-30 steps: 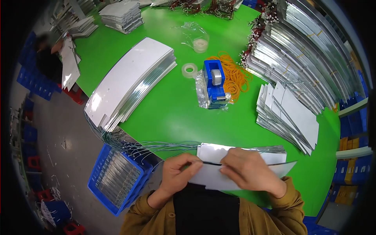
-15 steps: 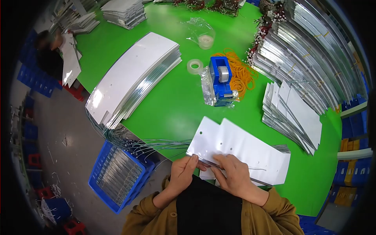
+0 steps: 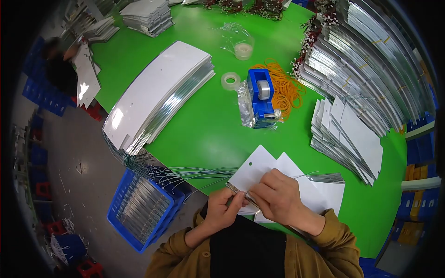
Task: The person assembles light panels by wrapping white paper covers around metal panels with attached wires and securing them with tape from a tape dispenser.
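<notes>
A white notched panel (image 3: 254, 167) with a small hole near its corner is held tilted over the front edge of the green table. My left hand (image 3: 224, 206) pinches the panel's near edge at its left corner. Beside it, my right hand (image 3: 277, 196) is closed on the same edge, and a thin wire sticks out past its knuckles. What the right fingertips grip is partly hidden. Under and behind the panel lie more white sheets (image 3: 331, 191) and a bundle of thin wires (image 3: 204, 172) running left.
A curved stack of white panels (image 3: 157, 88) stands at the left, above a blue crate (image 3: 141, 211). Behind are a blue tape dispenser (image 3: 262, 99), a tape roll (image 3: 230, 81) and orange rubber bands (image 3: 285, 88). Panel stacks (image 3: 352, 139) fill the right. A person (image 3: 60, 65) is at far left.
The panel was first seen nearly edge-on, then turned its white face up; now it is tilted differently. Both hands have stayed on its near edge and shifted slightly.
</notes>
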`<state>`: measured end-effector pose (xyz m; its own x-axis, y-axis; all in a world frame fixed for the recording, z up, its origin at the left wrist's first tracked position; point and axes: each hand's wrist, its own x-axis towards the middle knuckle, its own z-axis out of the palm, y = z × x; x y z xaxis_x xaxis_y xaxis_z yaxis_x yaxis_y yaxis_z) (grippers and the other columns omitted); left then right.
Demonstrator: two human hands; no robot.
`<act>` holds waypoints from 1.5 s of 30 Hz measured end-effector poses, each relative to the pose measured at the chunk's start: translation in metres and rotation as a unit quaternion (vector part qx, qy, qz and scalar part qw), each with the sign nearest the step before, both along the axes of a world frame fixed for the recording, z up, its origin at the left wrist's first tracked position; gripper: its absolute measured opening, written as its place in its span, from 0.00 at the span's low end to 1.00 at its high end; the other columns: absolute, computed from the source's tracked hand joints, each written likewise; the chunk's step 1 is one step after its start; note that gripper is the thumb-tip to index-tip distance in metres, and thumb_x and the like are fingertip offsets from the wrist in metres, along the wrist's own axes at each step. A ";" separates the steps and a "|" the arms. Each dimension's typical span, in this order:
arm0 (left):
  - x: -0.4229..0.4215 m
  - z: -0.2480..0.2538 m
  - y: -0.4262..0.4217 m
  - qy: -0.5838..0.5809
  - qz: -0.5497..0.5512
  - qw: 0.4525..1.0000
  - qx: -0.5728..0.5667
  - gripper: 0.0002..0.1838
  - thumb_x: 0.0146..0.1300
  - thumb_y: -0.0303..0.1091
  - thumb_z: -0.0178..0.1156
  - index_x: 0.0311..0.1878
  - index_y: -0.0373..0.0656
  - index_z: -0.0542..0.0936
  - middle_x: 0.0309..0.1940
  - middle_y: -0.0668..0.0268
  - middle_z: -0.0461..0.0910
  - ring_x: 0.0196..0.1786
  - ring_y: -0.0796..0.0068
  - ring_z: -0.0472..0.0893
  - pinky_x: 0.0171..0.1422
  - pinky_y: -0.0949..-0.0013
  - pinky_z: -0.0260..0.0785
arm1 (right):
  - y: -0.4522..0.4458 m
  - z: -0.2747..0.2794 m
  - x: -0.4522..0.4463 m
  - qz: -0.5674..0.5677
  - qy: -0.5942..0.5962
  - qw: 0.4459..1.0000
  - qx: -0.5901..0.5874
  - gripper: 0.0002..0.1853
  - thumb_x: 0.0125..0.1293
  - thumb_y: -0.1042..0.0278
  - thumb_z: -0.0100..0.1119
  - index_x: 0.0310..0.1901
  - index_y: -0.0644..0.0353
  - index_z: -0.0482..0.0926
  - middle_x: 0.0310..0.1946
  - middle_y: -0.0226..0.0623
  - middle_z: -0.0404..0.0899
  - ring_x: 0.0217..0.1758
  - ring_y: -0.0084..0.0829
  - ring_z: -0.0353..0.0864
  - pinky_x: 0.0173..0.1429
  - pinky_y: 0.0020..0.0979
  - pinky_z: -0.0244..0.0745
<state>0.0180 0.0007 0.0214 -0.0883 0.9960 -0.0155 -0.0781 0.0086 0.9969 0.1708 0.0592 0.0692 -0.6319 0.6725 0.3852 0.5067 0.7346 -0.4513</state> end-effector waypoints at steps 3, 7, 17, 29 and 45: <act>-0.003 0.003 0.001 0.002 -0.021 1.000 -0.004 0.06 0.61 0.24 0.52 0.29 0.35 0.76 0.19 0.65 0.78 0.20 0.82 0.74 0.25 0.83 0.65 | 0.003 -0.007 -0.002 -0.005 0.042 0.999 -0.019 0.06 0.45 0.77 0.60 0.28 0.57 0.77 0.21 0.28 0.64 0.23 0.28 0.62 0.24 0.24 0.58; -0.006 0.000 0.002 0.041 -0.048 0.998 0.005 0.05 0.60 0.24 0.55 0.28 0.35 0.75 0.20 0.66 0.79 0.21 0.82 0.75 0.26 0.82 0.65 | 0.003 -0.008 -0.001 -0.013 0.039 0.998 -0.039 0.06 0.45 0.77 0.60 0.27 0.57 0.77 0.21 0.28 0.65 0.24 0.28 0.62 0.26 0.24 0.59; -0.011 -0.004 0.001 -0.122 -0.056 0.989 -0.068 0.02 0.56 0.22 0.58 0.33 0.33 0.76 0.23 0.64 0.79 0.23 0.81 0.74 0.31 0.82 0.66 | 0.053 0.016 0.028 -0.040 0.003 0.999 0.008 0.08 0.45 0.80 0.56 0.29 0.59 0.77 0.25 0.30 0.68 0.28 0.32 0.62 0.35 0.27 0.60; 0.000 -0.008 0.016 -0.272 0.044 0.951 -0.139 0.14 0.51 0.17 0.54 0.43 0.30 0.76 0.33 0.62 0.78 0.34 0.79 0.73 0.42 0.79 0.66 | 0.088 -0.006 0.030 -0.051 0.084 0.990 -0.098 0.07 0.49 0.81 0.55 0.30 0.63 0.79 0.27 0.33 0.73 0.31 0.29 0.67 0.37 0.25 0.63; -0.008 -0.023 0.015 -0.259 -0.004 0.955 -0.142 0.19 0.49 0.17 0.54 0.48 0.30 0.74 0.33 0.62 0.77 0.32 0.78 0.71 0.41 0.78 0.64 | 0.134 -0.017 0.009 -0.182 0.319 0.849 -0.381 0.05 0.53 0.74 0.61 0.26 0.66 0.77 0.20 0.26 0.69 0.24 0.17 0.62 0.28 0.19 0.57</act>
